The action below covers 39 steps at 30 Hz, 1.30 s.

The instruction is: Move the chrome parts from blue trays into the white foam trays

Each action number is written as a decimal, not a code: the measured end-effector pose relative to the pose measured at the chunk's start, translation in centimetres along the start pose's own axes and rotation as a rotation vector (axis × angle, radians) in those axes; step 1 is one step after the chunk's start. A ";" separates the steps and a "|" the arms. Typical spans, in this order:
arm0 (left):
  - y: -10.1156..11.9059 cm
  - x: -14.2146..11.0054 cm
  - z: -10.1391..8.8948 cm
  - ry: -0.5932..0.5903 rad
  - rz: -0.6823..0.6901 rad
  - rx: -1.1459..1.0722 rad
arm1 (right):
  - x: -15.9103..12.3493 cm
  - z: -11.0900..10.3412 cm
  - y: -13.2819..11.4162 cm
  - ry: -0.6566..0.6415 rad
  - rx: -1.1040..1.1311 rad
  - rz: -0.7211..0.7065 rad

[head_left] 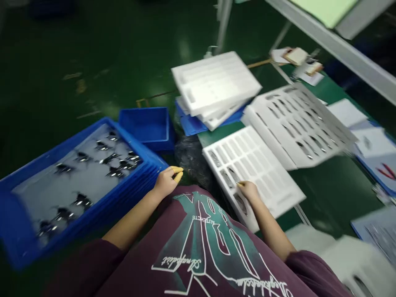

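My left hand (167, 181) hovers beside the edge of a blue tray (102, 198). Yellow finger covers sit on its thumb and index finger, whose tips are slightly apart with nothing visible between them. On the tray's pale liner lie several shiny dark metal parts (83, 200). My right hand (250, 192), also with a yellow finger cover, is over a white slotted foam tray (278, 181). Its fingers are pressed together near the left row of slots; whatever they hold is hidden. Several slots there contain shiny parts (227, 178).
Behind the foam tray, another white foam tray (297, 123) filled with parts rests tilted. White foam trays (216, 82) are stacked at the back. An empty blue bin (145, 126) stands left of them. Red-handled pliers (386, 170) lie at right, and a metal frame (340, 45) crosses above.
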<state>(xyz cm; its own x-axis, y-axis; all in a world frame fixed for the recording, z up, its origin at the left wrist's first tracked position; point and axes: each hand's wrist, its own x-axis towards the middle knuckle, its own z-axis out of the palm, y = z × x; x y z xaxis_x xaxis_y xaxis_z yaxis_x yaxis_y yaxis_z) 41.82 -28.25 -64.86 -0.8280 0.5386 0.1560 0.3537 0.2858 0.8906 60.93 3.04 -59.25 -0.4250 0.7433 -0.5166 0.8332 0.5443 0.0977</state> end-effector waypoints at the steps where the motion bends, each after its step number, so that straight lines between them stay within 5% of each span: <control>1: -1.2 -0.5 -2.6 0.078 -0.075 0.065 | 0.4 -0.5 -0.3 0.037 -0.033 0.021; 4: -5.5 -2.3 -10.5 0.229 -0.469 0.304 | 1.3 -1.8 -4.1 0.182 0.023 -0.012; 6: -8.4 -3.3 -14.5 0.208 -0.756 0.431 | 1.0 -2.2 -9.1 0.204 0.188 -0.169; 8: -11.0 -3.7 -17.1 0.110 -0.882 0.502 | -0.4 -1.7 -15.5 0.150 0.348 -0.378; 13: -14.9 -2.5 -18.6 -0.170 -0.769 0.481 | -5.9 2.9 -31.4 -0.197 0.374 -0.785; 18: -17.2 -2.5 -19.7 -0.140 -0.655 0.385 | -9.6 7.9 -40.0 -0.385 0.249 -0.807; 25: -16.9 -4.6 -20.5 0.325 -0.456 0.008 | -11.3 11.2 -42.3 -0.604 0.458 -0.613; 29: -17.6 -3.9 -20.2 0.337 -0.416 -0.118 | -11.7 11.0 -41.4 -0.555 0.613 -0.511; 32: -19.4 -2.3 -20.8 0.354 -0.593 0.034 | -11.6 9.7 -39.7 -0.446 0.807 -0.444; 35: -20.8 -0.6 -21.8 0.206 -0.768 0.203 | -10.7 8.0 -36.9 -0.306 0.980 -0.390; 39: -22.4 0.5 -22.4 0.124 -0.956 0.294 | -6.7 5.3 -31.0 -0.006 1.029 -0.327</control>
<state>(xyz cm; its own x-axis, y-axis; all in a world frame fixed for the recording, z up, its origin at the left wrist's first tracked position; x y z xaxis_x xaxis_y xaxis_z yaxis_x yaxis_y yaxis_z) 23.78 -52.12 -75.15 -0.8537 -0.1003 -0.5110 -0.4034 0.7480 0.5271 39.78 -20.86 -63.30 -0.6816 0.6175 -0.3927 0.5785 0.1260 -0.8059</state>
